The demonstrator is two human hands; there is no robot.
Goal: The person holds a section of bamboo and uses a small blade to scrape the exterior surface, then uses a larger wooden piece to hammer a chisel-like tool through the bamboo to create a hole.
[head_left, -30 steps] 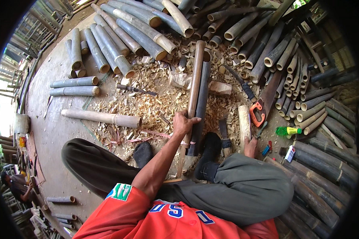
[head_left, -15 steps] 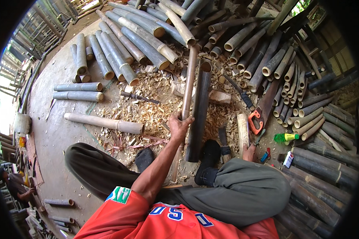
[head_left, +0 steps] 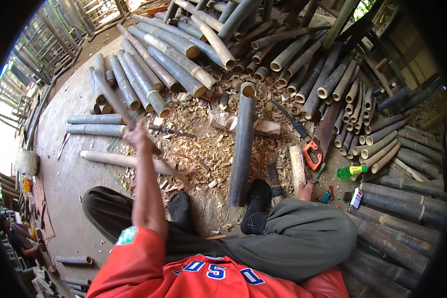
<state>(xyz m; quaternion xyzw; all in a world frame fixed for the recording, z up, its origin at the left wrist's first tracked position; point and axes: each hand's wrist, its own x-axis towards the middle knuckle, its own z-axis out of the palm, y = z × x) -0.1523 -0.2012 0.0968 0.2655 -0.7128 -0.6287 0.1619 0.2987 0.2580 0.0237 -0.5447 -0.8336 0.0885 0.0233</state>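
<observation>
My left hand (head_left: 140, 139) is closed round a long, narrow brown strip that looks like split bamboo (head_left: 115, 99), raised over the floor at the left and blurred by motion. By my right knee, my right hand (head_left: 307, 191) is closed round the lower end of a short pale wooden club (head_left: 298, 164); its fingers are partly hidden. Between my feet lies a dark bamboo tube (head_left: 242, 149), its far end propped on a pale wood block (head_left: 223, 121). A machete with a wrapped handle (head_left: 275, 181) lies by my right foot.
Wood chips (head_left: 203, 154) cover the floor ahead. An orange-handled saw (head_left: 313, 154), another blade with a dark handle (head_left: 300, 130) and a green bottle (head_left: 351, 172) lie at the right. Stacked bamboo tubes (head_left: 176, 69) surround the far side. A pale bamboo tube (head_left: 119, 160) lies left.
My left hand has swung left with the strip, away from the dark bamboo tube. That tube now leans less to the side. My right hand stays at the wooden club.
</observation>
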